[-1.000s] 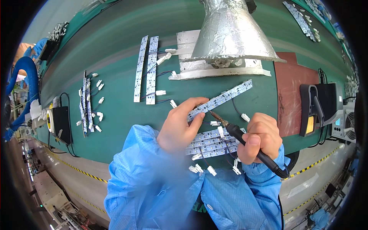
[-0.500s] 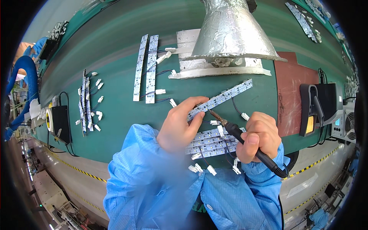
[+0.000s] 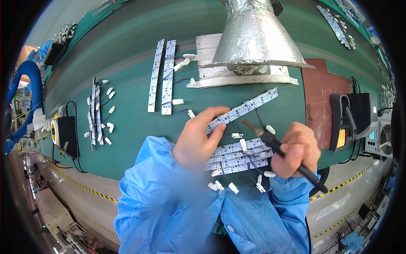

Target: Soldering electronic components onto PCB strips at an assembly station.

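Observation:
My left hand (image 3: 201, 133) pinches the lower left end of an LED strip board (image 3: 249, 106), which slants up to the right over the green bench. Thin dark wires with white connectors hang from that board. My right hand (image 3: 297, 150) is closed round the dark handle of a soldering iron (image 3: 272, 143). The iron's brown tip stands a little to the right of the board, apart from it. Just below lies a pile of similar LED strips (image 3: 237, 157), partly behind my hands, with white connectors (image 3: 233, 188) hanging toward me.
A foil-covered hood (image 3: 258, 38) stands at the back centre. Two LED strips (image 3: 168, 78) lie left of it, more (image 3: 94, 114) farther left. On the right are a reddish-brown mat (image 3: 318, 101) and a soldering stand (image 3: 341, 122); a black-and-yellow device (image 3: 65, 135) sits on the left edge.
My right hand has drawn the soldering iron back to the right and toward me, so its tip has left the board. The left hand and board stay nearly still.

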`<action>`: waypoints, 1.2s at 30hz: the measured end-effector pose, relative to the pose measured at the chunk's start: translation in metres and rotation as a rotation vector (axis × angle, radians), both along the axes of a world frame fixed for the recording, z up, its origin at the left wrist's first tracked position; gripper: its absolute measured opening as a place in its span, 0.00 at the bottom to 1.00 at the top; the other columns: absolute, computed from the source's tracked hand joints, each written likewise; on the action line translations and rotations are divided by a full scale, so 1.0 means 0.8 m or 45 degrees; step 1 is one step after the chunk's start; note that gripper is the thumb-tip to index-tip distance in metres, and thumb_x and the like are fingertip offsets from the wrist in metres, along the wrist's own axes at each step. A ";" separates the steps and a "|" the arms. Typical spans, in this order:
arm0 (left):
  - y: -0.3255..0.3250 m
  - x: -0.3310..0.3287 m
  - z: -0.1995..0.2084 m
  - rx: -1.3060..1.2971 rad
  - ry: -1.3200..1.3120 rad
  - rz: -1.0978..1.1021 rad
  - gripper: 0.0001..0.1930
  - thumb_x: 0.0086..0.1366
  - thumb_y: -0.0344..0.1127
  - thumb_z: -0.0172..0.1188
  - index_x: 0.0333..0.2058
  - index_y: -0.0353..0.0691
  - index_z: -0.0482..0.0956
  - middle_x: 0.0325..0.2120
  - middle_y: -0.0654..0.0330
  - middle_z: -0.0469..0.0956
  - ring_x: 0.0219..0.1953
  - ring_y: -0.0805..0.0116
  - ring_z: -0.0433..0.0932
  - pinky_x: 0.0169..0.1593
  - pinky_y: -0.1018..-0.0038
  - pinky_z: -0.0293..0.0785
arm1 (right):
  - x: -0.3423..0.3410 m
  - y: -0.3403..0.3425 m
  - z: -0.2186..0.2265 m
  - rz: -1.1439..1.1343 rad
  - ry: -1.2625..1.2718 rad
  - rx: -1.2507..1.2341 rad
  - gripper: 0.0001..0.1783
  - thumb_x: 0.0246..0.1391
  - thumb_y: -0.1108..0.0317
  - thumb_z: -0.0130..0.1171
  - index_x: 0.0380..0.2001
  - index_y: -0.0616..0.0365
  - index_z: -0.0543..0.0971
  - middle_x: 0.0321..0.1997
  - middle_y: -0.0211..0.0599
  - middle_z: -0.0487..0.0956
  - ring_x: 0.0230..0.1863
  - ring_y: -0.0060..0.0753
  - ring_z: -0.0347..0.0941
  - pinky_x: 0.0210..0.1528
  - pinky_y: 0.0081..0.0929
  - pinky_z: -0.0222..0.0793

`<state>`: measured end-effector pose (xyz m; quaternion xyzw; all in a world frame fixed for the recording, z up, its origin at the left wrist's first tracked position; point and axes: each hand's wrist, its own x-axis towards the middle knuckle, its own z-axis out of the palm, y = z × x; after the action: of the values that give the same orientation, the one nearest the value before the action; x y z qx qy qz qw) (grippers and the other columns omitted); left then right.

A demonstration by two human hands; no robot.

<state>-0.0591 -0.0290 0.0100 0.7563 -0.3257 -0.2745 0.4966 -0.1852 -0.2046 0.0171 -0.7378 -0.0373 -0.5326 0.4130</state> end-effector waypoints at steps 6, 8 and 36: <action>0.001 0.001 -0.003 -0.040 -0.008 -0.034 0.17 0.64 0.24 0.57 0.53 0.32 0.76 0.45 0.50 0.81 0.48 0.62 0.80 0.53 0.70 0.73 | -0.015 -0.034 -0.006 -0.296 0.124 0.184 0.18 0.62 0.71 0.45 0.17 0.62 0.63 0.14 0.36 0.62 0.14 0.24 0.52 0.18 0.28 0.47; 0.002 0.002 -0.004 -0.018 -0.043 -0.020 0.18 0.64 0.24 0.57 0.53 0.32 0.76 0.45 0.51 0.81 0.48 0.63 0.80 0.53 0.70 0.73 | -0.013 -0.033 -0.004 -0.259 0.145 0.151 0.17 0.61 0.72 0.45 0.17 0.62 0.63 0.14 0.37 0.63 0.14 0.24 0.53 0.18 0.28 0.48; 0.001 0.001 -0.008 0.030 0.004 -0.012 0.17 0.64 0.23 0.56 0.52 0.33 0.76 0.45 0.53 0.81 0.48 0.65 0.79 0.53 0.71 0.73 | -0.009 -0.032 -0.008 -0.224 0.184 0.085 0.17 0.60 0.73 0.46 0.16 0.60 0.59 0.13 0.39 0.65 0.13 0.25 0.55 0.15 0.27 0.50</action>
<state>-0.0586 -0.0281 0.0040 0.7601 -0.3254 -0.2818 0.4869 -0.1925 -0.2302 0.0109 -0.7604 0.0753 -0.5133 0.3906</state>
